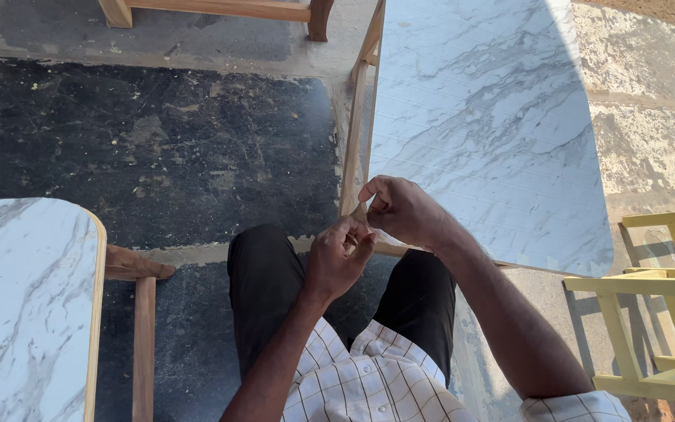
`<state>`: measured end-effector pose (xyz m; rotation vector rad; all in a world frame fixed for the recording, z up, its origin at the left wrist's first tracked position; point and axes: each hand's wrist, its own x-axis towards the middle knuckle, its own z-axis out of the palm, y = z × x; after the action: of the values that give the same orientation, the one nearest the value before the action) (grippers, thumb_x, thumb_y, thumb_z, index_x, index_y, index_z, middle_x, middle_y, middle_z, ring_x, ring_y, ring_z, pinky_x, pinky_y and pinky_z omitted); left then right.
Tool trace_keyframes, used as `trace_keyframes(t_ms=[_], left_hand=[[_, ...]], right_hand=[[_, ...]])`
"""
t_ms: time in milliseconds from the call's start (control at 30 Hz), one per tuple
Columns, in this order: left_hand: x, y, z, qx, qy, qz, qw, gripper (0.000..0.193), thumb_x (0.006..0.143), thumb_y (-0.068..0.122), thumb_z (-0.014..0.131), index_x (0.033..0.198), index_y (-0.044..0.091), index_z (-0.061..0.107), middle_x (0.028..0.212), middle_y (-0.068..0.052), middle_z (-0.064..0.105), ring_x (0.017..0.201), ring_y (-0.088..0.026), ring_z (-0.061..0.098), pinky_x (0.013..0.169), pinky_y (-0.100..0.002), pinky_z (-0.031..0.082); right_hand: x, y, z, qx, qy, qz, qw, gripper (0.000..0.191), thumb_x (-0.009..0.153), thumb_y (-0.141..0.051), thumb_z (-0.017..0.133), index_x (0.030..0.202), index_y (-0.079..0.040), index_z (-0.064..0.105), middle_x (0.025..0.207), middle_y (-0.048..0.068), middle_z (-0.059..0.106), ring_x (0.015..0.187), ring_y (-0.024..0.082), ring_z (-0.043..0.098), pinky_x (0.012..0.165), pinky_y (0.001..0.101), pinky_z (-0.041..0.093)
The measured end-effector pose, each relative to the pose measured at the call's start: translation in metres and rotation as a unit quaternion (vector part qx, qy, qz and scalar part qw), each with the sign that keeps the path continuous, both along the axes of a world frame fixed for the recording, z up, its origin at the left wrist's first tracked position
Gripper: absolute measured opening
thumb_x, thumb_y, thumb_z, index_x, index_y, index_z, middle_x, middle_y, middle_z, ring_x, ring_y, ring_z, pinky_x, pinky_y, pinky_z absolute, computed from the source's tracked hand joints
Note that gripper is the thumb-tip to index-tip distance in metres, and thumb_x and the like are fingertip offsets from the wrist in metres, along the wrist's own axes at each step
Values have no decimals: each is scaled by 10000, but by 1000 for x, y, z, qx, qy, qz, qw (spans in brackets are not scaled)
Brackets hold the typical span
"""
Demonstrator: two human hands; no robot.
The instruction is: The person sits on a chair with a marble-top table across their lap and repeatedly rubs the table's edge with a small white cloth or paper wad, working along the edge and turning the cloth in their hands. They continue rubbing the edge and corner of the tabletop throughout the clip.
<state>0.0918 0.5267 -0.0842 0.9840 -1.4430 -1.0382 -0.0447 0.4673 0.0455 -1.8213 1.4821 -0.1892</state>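
Observation:
My left hand [339,259] and my right hand [402,211] meet at the near corner of a white marble-patterned tabletop [486,117]. Both pinch something small and thin right at that corner, by the wooden edge strip [353,148]; what it is stays hidden under the fingers. The fingers of both hands are curled closed. My legs in black trousers [263,289] are below the hands, and a checked shirt [369,383] shows at the bottom.
A second marble-patterned tabletop [17,312] on a wooden frame stands at the lower left. A yellow wooden frame [658,305] is at the right. More wooden legs [220,9] are at the top. The floor is dark, rough concrete [158,141].

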Motion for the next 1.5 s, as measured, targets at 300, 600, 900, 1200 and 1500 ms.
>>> trace_keyframes(t_ms=[300,600,900,1200,1500], left_hand=[[-23,-2,-1,151,-41,73,985,433,1091,373,549,829,41,639,643,-82,626,583,-184,640,569,-358,480],[-75,-5,-65,414,393,38,820,307,1017,324,650,916,37,687,788,-57,695,655,-163,650,634,-323,552],[-37,10,-78,390,361,93,842,568,1033,564,482,960,38,681,757,-56,667,669,-136,646,620,-300,536],[-24,15,-74,313,369,72,872,556,1030,563,505,943,41,675,748,-49,647,695,-138,640,649,-311,559],[-20,20,-74,315,341,76,882,569,1022,571,494,937,42,685,733,-54,653,681,-140,647,633,-308,554]], right_hand=[[-25,8,34,-60,-155,-137,977,316,1008,-110,607,1304,2,624,889,102,745,807,148,694,758,332,568],[-62,41,-6,-150,-38,-8,988,377,896,-42,714,1270,-60,667,1107,46,765,963,155,718,847,334,596],[-45,51,-14,-243,115,143,953,356,886,-60,704,1235,-61,634,1189,104,714,1092,265,678,915,396,596],[-43,57,-11,-231,66,132,962,428,866,25,659,1285,-21,580,1240,146,643,1148,301,626,938,380,594],[-46,56,-17,-224,52,124,965,374,891,38,643,1253,-45,600,1197,115,676,1127,267,658,900,368,620]])
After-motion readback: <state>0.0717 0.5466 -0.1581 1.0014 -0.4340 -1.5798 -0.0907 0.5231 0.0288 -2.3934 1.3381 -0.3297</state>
